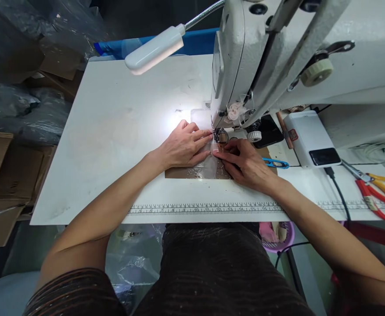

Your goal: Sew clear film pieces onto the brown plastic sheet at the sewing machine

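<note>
A sheer whitish piece of fabric (pixel 206 166) lies under the needle area of a white sewing machine (pixel 229 66), over a brown sheet (pixel 176 173) on the white table. My left hand (pixel 188 145) lies flat on the fabric's left side, fingers spread, fingertips close to the presser foot (pixel 216 134). To the right of the foot, my right hand (pixel 243 163) rests with bent fingers, its index fingertip on the fabric's edge. The thumb and the undersides of its fingers are partly hidden.
A lit lamp (pixel 155 49) hangs above the table (pixel 113 131). On the right are a blue thread snipper (pixel 276 163), a white power bank (pixel 312 138), a dark phone (pixel 268 131) and scissors (pixel 376 193). A printed ruler (pixel 205 209) runs along the front edge.
</note>
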`<state>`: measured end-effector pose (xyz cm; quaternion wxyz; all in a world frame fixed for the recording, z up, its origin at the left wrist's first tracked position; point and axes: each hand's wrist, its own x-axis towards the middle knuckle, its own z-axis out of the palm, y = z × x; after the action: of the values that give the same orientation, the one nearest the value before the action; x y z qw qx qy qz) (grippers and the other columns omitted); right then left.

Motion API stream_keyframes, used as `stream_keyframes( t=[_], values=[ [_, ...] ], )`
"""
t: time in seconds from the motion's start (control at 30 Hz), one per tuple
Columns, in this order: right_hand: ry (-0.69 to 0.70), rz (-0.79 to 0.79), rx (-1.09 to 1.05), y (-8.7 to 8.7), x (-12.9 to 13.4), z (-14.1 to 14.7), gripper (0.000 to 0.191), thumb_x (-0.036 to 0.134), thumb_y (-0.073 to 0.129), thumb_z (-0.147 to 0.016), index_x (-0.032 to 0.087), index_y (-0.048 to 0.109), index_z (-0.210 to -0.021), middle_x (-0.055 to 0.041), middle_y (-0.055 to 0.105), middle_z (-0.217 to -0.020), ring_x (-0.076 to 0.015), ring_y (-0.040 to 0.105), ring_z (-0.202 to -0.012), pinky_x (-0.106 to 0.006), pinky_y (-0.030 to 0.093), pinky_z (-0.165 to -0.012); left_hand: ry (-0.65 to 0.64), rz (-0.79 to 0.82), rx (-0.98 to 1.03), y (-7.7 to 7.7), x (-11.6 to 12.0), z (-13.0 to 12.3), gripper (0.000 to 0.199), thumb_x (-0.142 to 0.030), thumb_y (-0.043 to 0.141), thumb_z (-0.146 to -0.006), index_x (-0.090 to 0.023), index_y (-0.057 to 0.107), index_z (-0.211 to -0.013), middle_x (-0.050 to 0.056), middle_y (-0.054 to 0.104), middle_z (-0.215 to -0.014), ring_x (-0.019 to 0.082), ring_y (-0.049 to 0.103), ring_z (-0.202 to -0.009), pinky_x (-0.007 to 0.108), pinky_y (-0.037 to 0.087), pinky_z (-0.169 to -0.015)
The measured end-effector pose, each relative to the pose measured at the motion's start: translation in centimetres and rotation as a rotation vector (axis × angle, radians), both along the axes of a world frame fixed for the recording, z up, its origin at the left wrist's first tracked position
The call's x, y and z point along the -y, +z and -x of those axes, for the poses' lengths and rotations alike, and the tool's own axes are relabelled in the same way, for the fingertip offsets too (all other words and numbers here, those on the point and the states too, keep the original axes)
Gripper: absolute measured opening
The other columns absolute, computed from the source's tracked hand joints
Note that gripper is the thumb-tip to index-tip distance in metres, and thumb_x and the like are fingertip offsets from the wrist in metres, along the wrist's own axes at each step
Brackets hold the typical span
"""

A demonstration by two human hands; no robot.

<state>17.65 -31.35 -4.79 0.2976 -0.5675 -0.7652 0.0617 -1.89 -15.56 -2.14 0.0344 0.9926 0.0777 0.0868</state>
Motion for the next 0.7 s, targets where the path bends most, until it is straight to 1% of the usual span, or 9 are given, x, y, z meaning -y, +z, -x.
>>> stream_keyframes(
  t=[0.23, 0.37, 0.5, 0.7],
  values=[
    [-0.003, -0.02, -0.017, 0.02, 0.05, 0.07, 0.032, 0.026, 0.05, -0.1, 0.026, 0.072, -0.124, -0.014, 0.054, -0.111, -0.0279, 0.054, -0.103, -0.049, 0.052, -0.092, 0.017, 0.045, 0.039, -0.16, -0.02, -0.02, 0.045, -0.043, 0.051, -0.095, -0.021, 0.062, -0.134, 0.01, 0.062, -0.141, 0.033, 0.056, -0.107, 0.052, 0.035, -0.095],
    [-0.003, -0.03, -0.013, 0.04, 0.11, 0.13, 0.032, 0.024, 0.051, -0.1, 0.024, 0.072, -0.123, -0.0142, 0.054, -0.11, -0.0276, 0.055, -0.103, -0.049, 0.052, -0.091, -0.003, -0.001, 0.056, -0.36, -0.06, -0.01, 0.045, -0.044, 0.05, -0.096, -0.021, 0.063, -0.133, 0.009, 0.063, -0.14, 0.031, 0.058, -0.103, 0.052, 0.037, -0.094],
    [0.007, -0.036, -0.024, 0.0, 0.08, 0.09, 0.031, 0.024, 0.052, -0.099, 0.024, 0.073, -0.121, -0.0146, 0.054, -0.11, -0.0282, 0.055, -0.102, -0.049, 0.053, -0.09, -0.016, -0.06, 0.088, -0.48, 0.02, 0.01, 0.043, -0.042, 0.051, -0.096, -0.021, 0.065, -0.13, 0.01, 0.065, -0.137, 0.031, 0.059, -0.1, 0.051, 0.039, -0.09],
    [0.018, -0.026, -0.043, 0.08, -0.03, -0.04, 0.03, 0.022, 0.054, -0.098, 0.025, 0.074, -0.12, -0.0143, 0.055, -0.111, -0.029, 0.056, -0.102, -0.051, 0.054, -0.088, -0.012, -0.144, 0.117, -0.54, 0.33, -0.1, 0.042, -0.044, 0.048, -0.098, -0.021, 0.066, -0.128, 0.008, 0.066, -0.136, 0.028, 0.059, -0.096, 0.049, 0.04, -0.087]
  ],
)
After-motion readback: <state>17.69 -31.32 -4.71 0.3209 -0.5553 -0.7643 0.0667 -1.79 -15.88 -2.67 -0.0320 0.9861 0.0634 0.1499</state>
